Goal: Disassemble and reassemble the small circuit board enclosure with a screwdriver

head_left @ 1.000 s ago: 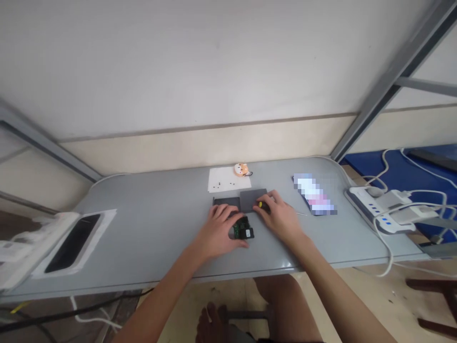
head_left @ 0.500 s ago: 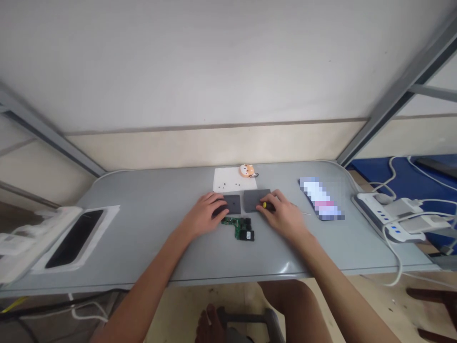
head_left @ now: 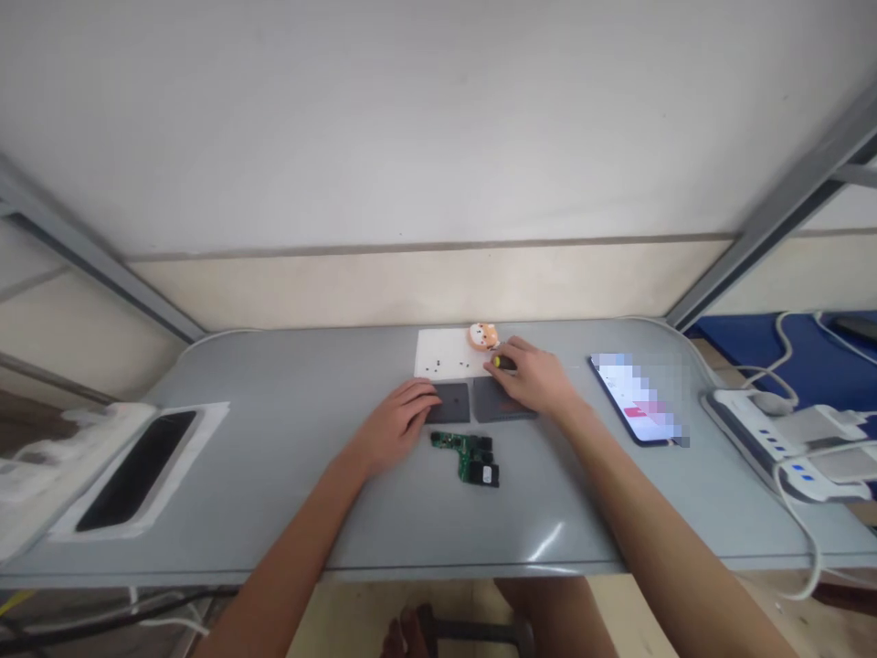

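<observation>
Two flat dark grey casing pieces lie side by side on the desk. My left hand [head_left: 397,422] grips the left end of the left casing piece [head_left: 453,403], its fingers curled over that end. A screwdriver [head_left: 505,363] with a yellow and black handle is held in my right hand [head_left: 538,373], above the far side of the right casing piece [head_left: 490,404]. That hand partly covers this piece. Nearer me lies a green circuit board [head_left: 469,457] with black parts, untouched. Behind the casing pieces is a white sheet [head_left: 438,347] with several tiny dark screws [head_left: 438,364].
An orange and white animal-face trinket [head_left: 482,336] sits on the sheet's far right corner. To the right lie a lit phone [head_left: 634,402] and a white power strip [head_left: 774,443] with cables. A black phone [head_left: 137,471] rests on white paper at left.
My right hand has moved away from me with the screwdriver, from over the right casing piece towards the white sheet. My left hand stays at the left piece. The view has shifted slightly.
</observation>
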`<state>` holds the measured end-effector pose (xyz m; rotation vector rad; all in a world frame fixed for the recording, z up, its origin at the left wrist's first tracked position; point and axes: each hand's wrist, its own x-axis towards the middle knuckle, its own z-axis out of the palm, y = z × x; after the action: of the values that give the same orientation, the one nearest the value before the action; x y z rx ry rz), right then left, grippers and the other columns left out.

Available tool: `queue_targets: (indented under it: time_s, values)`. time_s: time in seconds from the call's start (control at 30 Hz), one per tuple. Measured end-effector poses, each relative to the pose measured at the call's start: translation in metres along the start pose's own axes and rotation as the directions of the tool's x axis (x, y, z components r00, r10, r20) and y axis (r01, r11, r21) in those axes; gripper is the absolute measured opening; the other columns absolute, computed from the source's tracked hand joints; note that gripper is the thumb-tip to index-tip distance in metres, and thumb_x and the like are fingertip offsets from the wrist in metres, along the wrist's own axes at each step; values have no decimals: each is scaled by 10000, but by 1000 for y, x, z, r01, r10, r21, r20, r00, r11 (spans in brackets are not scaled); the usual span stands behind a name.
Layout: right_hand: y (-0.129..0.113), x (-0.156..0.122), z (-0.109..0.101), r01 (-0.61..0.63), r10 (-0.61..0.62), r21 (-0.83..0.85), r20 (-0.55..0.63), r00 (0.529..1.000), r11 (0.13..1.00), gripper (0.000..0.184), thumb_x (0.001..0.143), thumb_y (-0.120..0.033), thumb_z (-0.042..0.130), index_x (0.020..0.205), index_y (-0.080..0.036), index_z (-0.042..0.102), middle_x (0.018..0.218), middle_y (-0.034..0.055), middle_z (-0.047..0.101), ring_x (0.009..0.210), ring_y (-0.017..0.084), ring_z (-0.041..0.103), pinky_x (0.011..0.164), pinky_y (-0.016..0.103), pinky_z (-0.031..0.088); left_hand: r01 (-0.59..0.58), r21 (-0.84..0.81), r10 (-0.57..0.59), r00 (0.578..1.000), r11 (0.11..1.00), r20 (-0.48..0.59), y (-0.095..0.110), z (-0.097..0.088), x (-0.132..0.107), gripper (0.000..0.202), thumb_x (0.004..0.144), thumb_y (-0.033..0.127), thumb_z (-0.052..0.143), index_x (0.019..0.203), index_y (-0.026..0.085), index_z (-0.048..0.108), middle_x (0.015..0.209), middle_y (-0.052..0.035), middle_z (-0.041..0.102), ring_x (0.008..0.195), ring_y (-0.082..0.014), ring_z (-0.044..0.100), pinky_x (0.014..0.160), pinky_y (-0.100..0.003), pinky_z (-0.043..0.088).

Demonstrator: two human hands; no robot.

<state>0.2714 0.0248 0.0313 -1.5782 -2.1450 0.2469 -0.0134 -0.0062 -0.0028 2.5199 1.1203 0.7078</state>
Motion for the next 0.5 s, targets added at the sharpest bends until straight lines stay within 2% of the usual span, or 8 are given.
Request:
queue_targets:
  time_s: [0.17, 0.3, 0.4, 0.5]
  values:
    - [2, -3, 15, 1, 0, 8, -85, 996, 1000, 247, 1025, -363, 507, 921, -227, 685, 947, 39, 736, 762, 196, 633, 752, 332, 397, 28, 17, -28, 1000, 999, 0, -2, 3, -6, 328, 1071, 202, 414, 1268, 216, 676, 1390, -84, 663, 1474, -227, 466, 1230, -505, 435]
    - [7, -7, 20, 15, -12, 27, -82, 997, 1000, 237, 1014, -349, 517, 879, -228, 670, 898, 38, 733, 772, 202, 635, 792, 336, 399, 40, 34, -40, 999, 999, -19, -1, 3, -7, 316, 1075, 229, 421, 1264, 225, 674, 1471, -80, 610, 1511, -236, 424, 1235, -507, 427]
    - [8, -6, 20, -2, 3, 18, -94, 996, 1000, 234, 1011, -336, 512, 877, -226, 669, 903, 47, 735, 769, 205, 631, 797, 343, 394, 66, 79, -61, 996, 995, -59, 1, 2, -8, 277, 1063, 267, 479, 1265, 235, 666, 1533, -84, 541, 1500, -250, 423, 1238, -501, 412]
    - [7, -6, 17, -22, 22, -4, -93, 995, 1000, 249, 1013, -337, 501, 867, -220, 666, 899, 58, 732, 754, 207, 620, 797, 349, 391, 115, 128, -99, 988, 985, -122, 1, 1, -9, 282, 1050, 286, 509, 1288, 252, 656, 1509, -92, 528, 1422, -260, 465, 1194, -497, 442]
